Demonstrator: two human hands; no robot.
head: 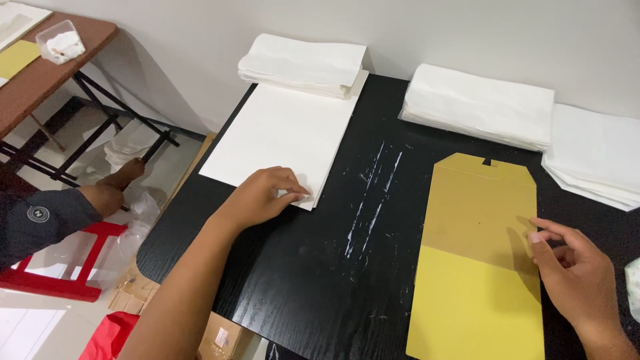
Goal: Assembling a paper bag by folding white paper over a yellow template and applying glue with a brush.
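1. A yellow template [477,267], flat and two-toned with a notched far end, is laid toward the near right corner of the black table [313,280]; its near end reaches the table's near edge.
2. The right hand [573,273] is held at the template's right edge, fingers loosely curled and apart, the fingertips [535,235] touching or just over the card; nothing is clamped.
3. The left hand [263,195] is set near the table's left edge, its fingers drawn together on the near right corner of a white sheet stack [280,133]; whether a sheet is pinched or only pressed cannot be told.
4. White streaks [373,193] are seen on the table between the sheet stack and the template.
5. Along the far edge, three piles of folded white paper are set: a left pile [303,65] resting on the far end of the sheet stack, a middle pile [480,105], and a right pile [593,157] at the far right corner.
6. Beyond the left edge, another person's sleeve [40,223] and a red stool [80,260] are seen on the floor side; a brown table [60,63] carrying a clear container [61,41] stands further off.
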